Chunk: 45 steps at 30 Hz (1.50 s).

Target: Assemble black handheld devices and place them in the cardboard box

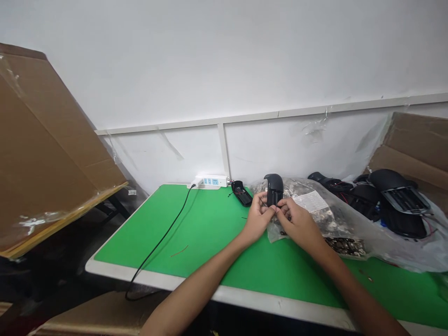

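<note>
Both my hands hold a black plastic housing [275, 189] upright above the green table mat. It has a rounded top and what looks like a slotted compartment on the side facing me. My left hand [259, 215] grips its lower left side, with thumb and fingers closed around the edge. At the lower right, the fingers of my right hand [293, 217] pinch the bottom edge, and the two thumbs nearly meet there. Any small part between the fingertips is too small to make out. Behind the hands lies a clear plastic bag [338, 219] of small metallic parts with a white label [311, 201].
An open black shell [242, 195] with thin wires lies beside a white power strip [212, 181]. A black cable [168, 231] crosses the green mat [140, 238]. Several black housings [401, 198] are piled at right. Cardboard [52, 140] stands left, more cardboard [420, 144] right.
</note>
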### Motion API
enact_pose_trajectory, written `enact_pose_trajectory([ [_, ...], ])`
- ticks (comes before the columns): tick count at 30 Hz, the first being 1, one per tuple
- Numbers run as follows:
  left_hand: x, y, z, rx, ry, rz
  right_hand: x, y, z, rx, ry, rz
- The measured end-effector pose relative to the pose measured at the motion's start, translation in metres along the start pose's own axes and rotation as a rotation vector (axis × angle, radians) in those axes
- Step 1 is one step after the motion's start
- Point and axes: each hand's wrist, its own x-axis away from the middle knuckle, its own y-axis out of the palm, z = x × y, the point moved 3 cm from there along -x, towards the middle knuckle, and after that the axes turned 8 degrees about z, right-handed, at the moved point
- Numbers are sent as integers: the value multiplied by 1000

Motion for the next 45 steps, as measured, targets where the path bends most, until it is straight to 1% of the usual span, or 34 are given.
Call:
enact_pose_trajectory([
  [8,-3,-1,-7,30,-5,34,2,1,0,50,-48,-12],
  [11,-5,-2,-8,33,0,50,3,1,-2,75,-89,-13],
  [13,-6,-3,-8,45,-18,69,4,2,-4,105,-157,-15],
  [18,-9,-6,-8,76,-87,127,6,4,-10,208,-408,28],
  [20,-9,-6,-7,68,-89,138,7,4,-10,232,-461,49],
  [27,-8,-4,-4,62,-78,142,6,5,-3,272,-471,80],
  [35,-8,-6,-8,47,-58,155,6,5,-2,271,-493,106],
  [37,-8,-6,-7,54,-53,162,5,4,-5,276,-529,124],
  [42,-6,-5,0,88,-46,163,3,-3,-15,257,-689,225],
  [45,-4,-4,4,106,-44,154,3,-5,-19,251,-736,221],
])
